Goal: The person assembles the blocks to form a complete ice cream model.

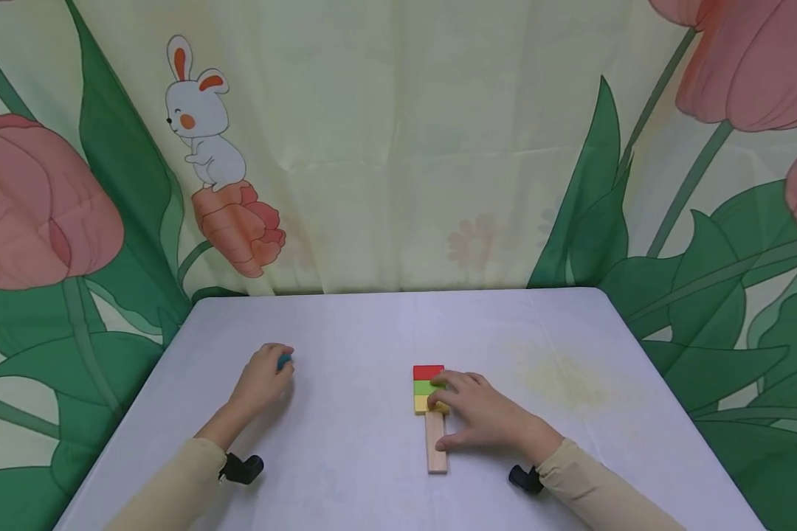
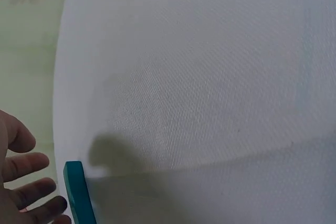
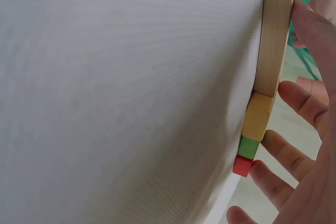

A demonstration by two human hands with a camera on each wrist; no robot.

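Note:
My left hand (image 1: 262, 380) is over the left part of the table, its fingers and thumb closing around a small teal block (image 1: 283, 361). Along the lower left of the left wrist view, the block (image 2: 79, 195) shows beside the fingertips, its lower end cut off. A row of blocks lies flat near the table's middle: red (image 1: 428, 372), green (image 1: 423, 387), yellow (image 1: 421, 403), then a long plain wooden block (image 1: 436, 451). My right hand (image 1: 494, 417) rests lightly along their right side with spread fingers, the thumb at the wooden block (image 3: 275, 32).
A white cloth covers the table (image 1: 359, 457), which ends at a printed curtain (image 1: 398, 162) with tulips and a rabbit. Black wrist cameras are strapped near the left sleeve (image 1: 173, 487) and right sleeve (image 1: 598, 487). A yellowish stain (image 1: 567, 380) marks the cloth at right.

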